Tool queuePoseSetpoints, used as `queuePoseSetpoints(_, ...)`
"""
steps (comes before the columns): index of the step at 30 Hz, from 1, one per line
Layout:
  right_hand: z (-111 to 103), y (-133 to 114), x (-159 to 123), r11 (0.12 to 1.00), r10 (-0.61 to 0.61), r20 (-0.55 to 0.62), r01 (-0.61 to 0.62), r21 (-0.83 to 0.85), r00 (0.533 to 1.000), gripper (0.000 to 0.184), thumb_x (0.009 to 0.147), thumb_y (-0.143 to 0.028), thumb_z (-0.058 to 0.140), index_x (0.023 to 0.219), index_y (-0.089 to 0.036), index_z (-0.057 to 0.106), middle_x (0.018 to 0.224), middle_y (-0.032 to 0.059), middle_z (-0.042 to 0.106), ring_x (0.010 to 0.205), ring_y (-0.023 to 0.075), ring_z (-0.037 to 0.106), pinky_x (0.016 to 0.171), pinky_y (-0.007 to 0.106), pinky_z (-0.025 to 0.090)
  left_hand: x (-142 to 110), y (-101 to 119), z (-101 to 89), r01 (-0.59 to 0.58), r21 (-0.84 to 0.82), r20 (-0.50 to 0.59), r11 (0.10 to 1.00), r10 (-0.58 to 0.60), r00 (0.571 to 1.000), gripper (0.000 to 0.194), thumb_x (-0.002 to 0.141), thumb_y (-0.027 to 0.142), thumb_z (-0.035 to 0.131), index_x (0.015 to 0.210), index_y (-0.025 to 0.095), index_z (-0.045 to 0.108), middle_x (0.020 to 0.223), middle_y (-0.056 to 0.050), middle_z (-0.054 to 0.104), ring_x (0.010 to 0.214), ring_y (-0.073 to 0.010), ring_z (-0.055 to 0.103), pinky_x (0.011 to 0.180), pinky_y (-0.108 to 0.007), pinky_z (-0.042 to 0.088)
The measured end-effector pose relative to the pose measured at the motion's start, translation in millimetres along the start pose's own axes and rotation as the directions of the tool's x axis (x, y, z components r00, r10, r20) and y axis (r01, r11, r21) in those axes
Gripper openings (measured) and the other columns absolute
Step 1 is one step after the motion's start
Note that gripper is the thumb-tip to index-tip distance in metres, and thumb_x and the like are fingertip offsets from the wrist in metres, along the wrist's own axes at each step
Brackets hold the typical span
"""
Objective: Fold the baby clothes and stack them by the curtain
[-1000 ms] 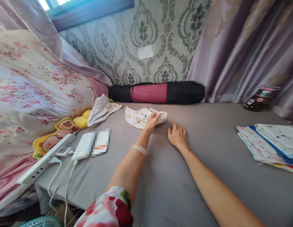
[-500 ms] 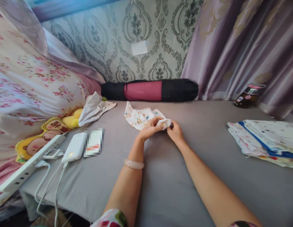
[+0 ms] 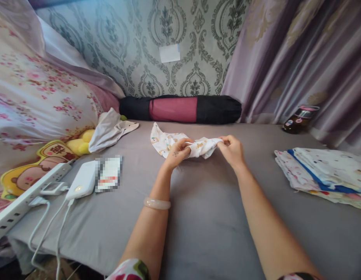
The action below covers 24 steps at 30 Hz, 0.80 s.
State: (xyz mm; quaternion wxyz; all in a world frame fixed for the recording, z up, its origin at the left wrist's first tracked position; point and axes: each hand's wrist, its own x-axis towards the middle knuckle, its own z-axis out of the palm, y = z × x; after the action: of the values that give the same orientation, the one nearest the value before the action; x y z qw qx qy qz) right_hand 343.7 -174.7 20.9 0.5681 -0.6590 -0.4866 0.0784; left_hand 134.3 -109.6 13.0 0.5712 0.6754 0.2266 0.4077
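A white cloth with small brown and green prints (image 3: 164,140) lies bunched on the grey bed sheet (image 3: 194,217); its exact kind does not show. My left hand (image 3: 178,152) is closed on the middle of it, thumb and fingers pinching the fabric. At the right end, my right hand (image 3: 232,149) pinches an edge between thumb and fingers, and a strip of cloth is stretched between both hands. The left part of the cloth rests on the sheet, ending in a raised corner.
Folded printed cloths (image 3: 332,171) are stacked at right, with a dark bottle (image 3: 298,119) behind. A black and maroon roll (image 3: 173,109) lies along the wall. At left are a crumpled pale cloth (image 3: 106,130), a white power bank (image 3: 83,181), a power strip (image 3: 31,194) and cables.
My right hand has moved right and slightly up, drawing the cloth's edge out from my left hand. More of the fabric now shows between the hands. The view has shifted slightly.
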Motion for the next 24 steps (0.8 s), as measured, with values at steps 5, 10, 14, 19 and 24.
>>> queuePoseSetpoints(5, -45.8, -40.5, 7.8, 0.995, 0.046, 0.123, -0.056, 0.084, 0.991, 0.010, 0.065, -0.025, 0.054, 0.072, -0.021, 0.059, 0.055, -0.0027, 0.056, 0.052, 0.0147, 0.052, 0.051, 0.026, 0.038, -1.4, 33.3, 5.8, -0.040, -0.093, -0.048, 0.995, 0.036, 0.998, 0.023, 0.071, 0.028, 0.065, 0.090, 0.015, 0.065, 0.075, 0.000, 0.064, 0.060, -0.0089, 0.054, 0.056, -0.020, 0.039)
queuePoseSetpoints(10, -73.8, -42.1, 10.3, 0.979, 0.198, 0.258, -0.179, -0.096, 0.946, 0.009, 0.067, -0.024, 0.052, 0.069, -0.020, 0.061, 0.056, -0.0006, 0.058, 0.051, 0.0143, 0.051, 0.047, 0.026, 0.033, -2.3, 41.7, 16.0, 0.027, 0.014, -0.015, 1.000, -0.027, 1.000, 0.021, 0.073, 0.028, 0.064, 0.089, 0.015, 0.069, 0.079, -0.002, 0.067, 0.068, -0.0120, 0.058, 0.063, -0.023, 0.044)
queuePoseSetpoints(14, -72.0, -15.9, 13.0, 0.847, 0.371, 0.372, -0.145, -0.512, 0.851, 0.005, 0.065, -0.019, 0.060, 0.068, -0.019, 0.064, 0.059, 0.0012, 0.062, 0.055, 0.0164, 0.055, 0.050, 0.027, 0.035, 1.5, 14.7, 23.7, 0.059, 0.191, -0.017, 0.980, -0.057, 0.998, 0.016, 0.076, 0.027, 0.061, 0.083, 0.014, 0.069, 0.076, -0.002, 0.066, 0.074, -0.0140, 0.058, 0.067, -0.024, 0.045)
queuePoseSetpoints(19, -52.0, -18.0, 6.2, 0.898, 0.172, 0.521, 0.084, -0.431, 0.836, 0.025, 0.078, -0.024, 0.056, 0.099, -0.020, 0.070, 0.088, 0.0052, 0.071, 0.074, 0.0194, 0.063, 0.066, 0.029, 0.046, 3.8, -3.5, 25.5, 0.076, 0.287, 0.009, 0.955, -0.082, 0.997, 0.019, 0.079, 0.031, 0.059, 0.082, 0.015, 0.069, 0.076, -0.002, 0.067, 0.073, -0.0150, 0.059, 0.067, -0.025, 0.045)
queuePoseSetpoints(24, -27.2, -36.9, -5.0, 0.970, -0.064, 0.661, 0.202, -0.135, 0.748, 0.034, 0.083, -0.036, 0.057, 0.113, -0.022, 0.067, 0.114, 0.0066, 0.068, 0.097, 0.0213, 0.063, 0.084, 0.031, 0.047, 3.7, 1.0, 25.2, 0.067, 0.305, 0.036, 0.950, -0.082, 0.996, 0.023, 0.081, 0.033, 0.058, 0.082, 0.014, 0.069, 0.073, -0.002, 0.065, 0.070, -0.0140, 0.056, 0.064, -0.025, 0.043)
